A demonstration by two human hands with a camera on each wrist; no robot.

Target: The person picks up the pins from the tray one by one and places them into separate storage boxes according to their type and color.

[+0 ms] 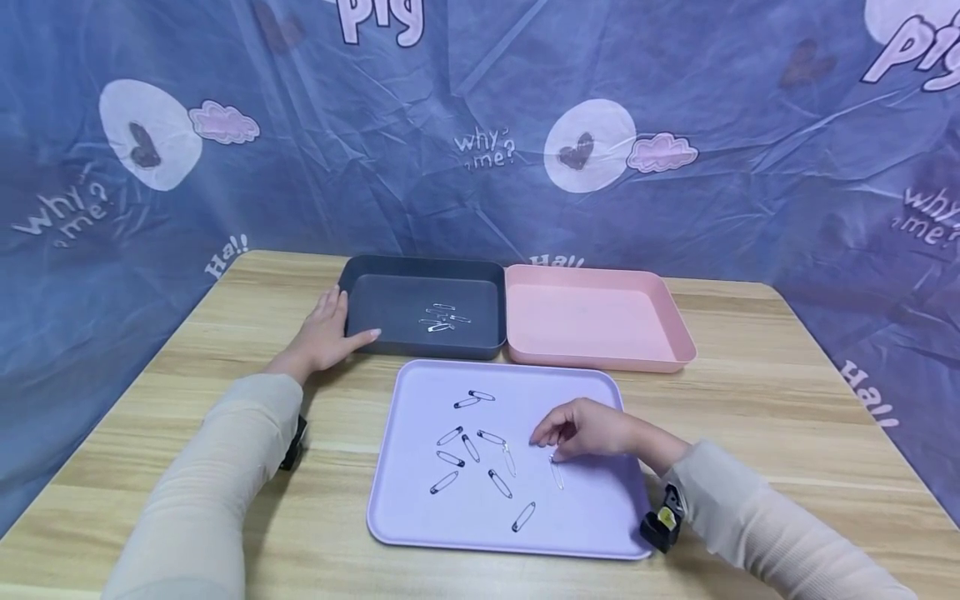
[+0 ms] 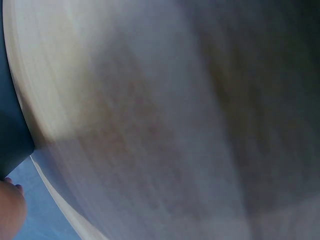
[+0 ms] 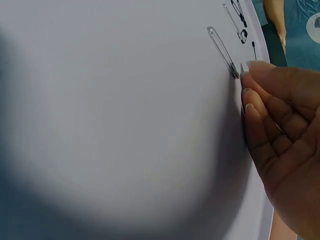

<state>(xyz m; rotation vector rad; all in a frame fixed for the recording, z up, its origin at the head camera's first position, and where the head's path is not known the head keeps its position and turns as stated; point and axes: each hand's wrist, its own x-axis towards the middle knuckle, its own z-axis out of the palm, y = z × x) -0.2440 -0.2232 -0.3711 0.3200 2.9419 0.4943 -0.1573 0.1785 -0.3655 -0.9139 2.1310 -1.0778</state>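
My left hand (image 1: 322,333) rests against the near left corner of a dark grey tray (image 1: 390,287), fingers along its side and thumb over the front rim. Several silver safety pins (image 1: 442,319) lie inside. Over the right half of a lilac tray (image 1: 450,537), my right hand (image 1: 592,429) has bent fingers, its thumb tip at the head of a silver safety pin (image 1: 557,475). In the right wrist view this pin (image 3: 222,52) lies flat beside the fingertips. Another silver pin (image 1: 509,460) lies further left, among several black safety pins (image 1: 500,483).
A pink tray (image 1: 592,312) stands against the dark one's right side, behind the lilac tray. All stand on a wood-grain table (image 1: 750,400). A blue printed cloth (image 1: 420,150) hangs behind. The left wrist view shows mostly blurred table, with the dark tray's wall (image 2: 12,120) at its left.
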